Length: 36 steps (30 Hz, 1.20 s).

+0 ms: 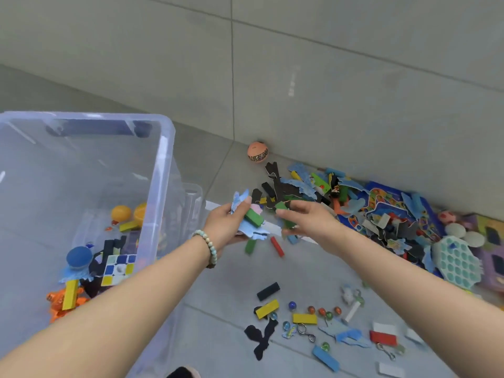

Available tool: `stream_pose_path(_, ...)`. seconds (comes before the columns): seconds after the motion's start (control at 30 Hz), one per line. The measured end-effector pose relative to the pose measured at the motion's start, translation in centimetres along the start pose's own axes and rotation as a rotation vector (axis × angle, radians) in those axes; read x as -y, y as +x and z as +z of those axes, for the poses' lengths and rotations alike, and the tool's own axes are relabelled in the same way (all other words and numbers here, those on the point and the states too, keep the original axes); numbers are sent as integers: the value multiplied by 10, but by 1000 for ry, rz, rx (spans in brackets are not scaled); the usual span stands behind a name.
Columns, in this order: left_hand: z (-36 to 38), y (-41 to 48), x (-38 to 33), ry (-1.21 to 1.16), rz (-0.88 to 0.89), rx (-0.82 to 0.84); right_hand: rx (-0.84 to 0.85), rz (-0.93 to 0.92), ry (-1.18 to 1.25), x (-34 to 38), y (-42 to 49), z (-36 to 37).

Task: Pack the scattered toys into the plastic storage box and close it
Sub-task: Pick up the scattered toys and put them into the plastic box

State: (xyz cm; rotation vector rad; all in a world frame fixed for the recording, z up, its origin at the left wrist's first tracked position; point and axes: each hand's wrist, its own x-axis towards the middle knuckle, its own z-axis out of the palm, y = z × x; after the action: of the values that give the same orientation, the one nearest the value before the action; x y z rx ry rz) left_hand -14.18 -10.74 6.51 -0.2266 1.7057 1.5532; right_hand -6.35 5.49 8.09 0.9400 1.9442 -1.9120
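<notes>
The clear plastic storage box point(163, 148) stands open at the left, holding a cube puzzle point(118, 270), a blue ball, yellow blocks and an orange toy. Just right of the box rim, my left hand point(227, 226) grips a bunch of toys: blue foam puzzle pieces and a green block point(254, 217). My right hand point(305, 218) is close beside it, its fingers curled round green and dark pieces. A green block point(250, 246) and a red block point(277, 246) are below the hands, blurred as if falling. A big heap of puzzle pieces point(313, 189) lies behind.
An orange ball point(257, 151) sits by the wall. Loose blocks, marbles point(321, 311), keyrings and black foam shapes point(260, 339) litter the tiled floor at the lower right. A pop-bubble turtle toy point(455, 261) and a puzzle board lie at the right.
</notes>
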Motion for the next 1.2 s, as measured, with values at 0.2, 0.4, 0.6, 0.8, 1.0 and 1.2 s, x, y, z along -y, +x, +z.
stream_pose_path(0.2, -71, -81, -74, 51, 148, 30, 207, -44, 126, 96, -49, 61)
stream_pose_path(0.4, -163, -142, -83, 97, 184, -143, 476, 55, 162, 138, -73, 165)
stream_pose_path(0.6, -221, -147, -59, 456, -73, -304, 357, 61, -26, 133, -73, 168)
stream_pose_path(0.8, -147, -130, -95, 312, 304, -169, 171, 107, -223, 112, -66, 78)
stream_pose_path(1.0, -26, -81, -96, 403, 212, 166, -29, 233, -191, 57, -42, -17)
stream_pose_path(1.2, 39, 1, -24, 624, -122, 252, -146, 469, 59, -21, -9, -60)
